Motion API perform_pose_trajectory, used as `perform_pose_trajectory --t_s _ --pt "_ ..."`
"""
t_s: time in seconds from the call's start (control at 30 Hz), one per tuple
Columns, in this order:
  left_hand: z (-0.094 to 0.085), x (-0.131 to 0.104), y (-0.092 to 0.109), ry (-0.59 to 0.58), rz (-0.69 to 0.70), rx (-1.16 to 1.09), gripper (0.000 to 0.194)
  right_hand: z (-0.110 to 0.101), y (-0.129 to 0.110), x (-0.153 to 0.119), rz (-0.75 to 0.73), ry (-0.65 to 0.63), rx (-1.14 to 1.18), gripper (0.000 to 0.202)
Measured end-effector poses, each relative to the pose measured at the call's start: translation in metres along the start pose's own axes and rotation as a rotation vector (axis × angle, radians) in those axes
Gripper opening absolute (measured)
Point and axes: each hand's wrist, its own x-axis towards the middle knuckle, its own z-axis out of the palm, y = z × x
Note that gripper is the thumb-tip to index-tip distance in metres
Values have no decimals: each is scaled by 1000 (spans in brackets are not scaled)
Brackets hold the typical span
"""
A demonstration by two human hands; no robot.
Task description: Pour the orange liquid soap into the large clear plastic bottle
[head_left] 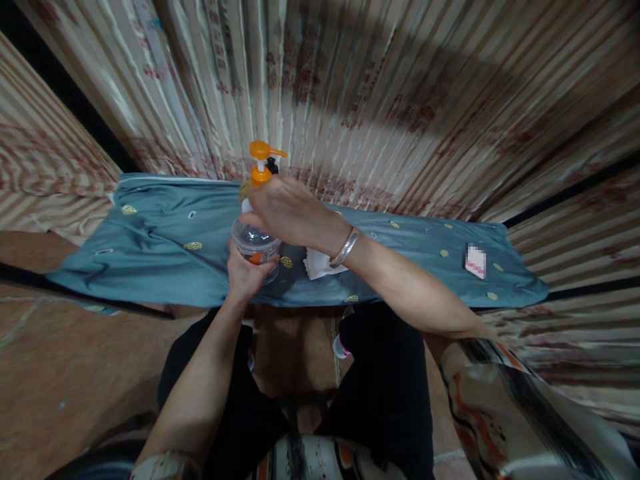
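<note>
My left hand (pixel 246 272) is wrapped round a clear plastic cup (pixel 255 239) with an orange mark on its side, held above the blue cloth. Just over the cup's lid is my right hand (pixel 283 210), its fingers closed round something small and white that is mostly hidden. Behind that hand stands a bottle with an orange pump top (pixel 260 175); the bottle's body is largely covered by my hand. A white napkin (pixel 320 264) lies on the cloth below my right wrist.
A narrow table under a blue cloth (pixel 160 247) with yellow prints spans the view. A white and pink object (pixel 475 261) lies at its right end. Pleated curtains (pixel 350 100) hang behind. Dark metal bars flank both ends, and my legs are below the front edge.
</note>
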Motion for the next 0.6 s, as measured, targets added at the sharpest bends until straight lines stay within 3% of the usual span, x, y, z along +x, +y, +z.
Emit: perform_pose_trajectory --t_s 0.17,0.3,0.43,0.6 --pt "-2 -5 12 -20 -46 -12 83 3 8 -3 -59 -27 21 33" --pt "-5 -7 20 -30 -32 -16 82 11 20 -3 -119 47 32 35" --pt "-7 -7 21 -39 -29 -26 82 14 23 0 -53 138 -23 46" --pt "-7 -7 20 -48 -38 -40 81 10 22 10 -48 88 -57 37"
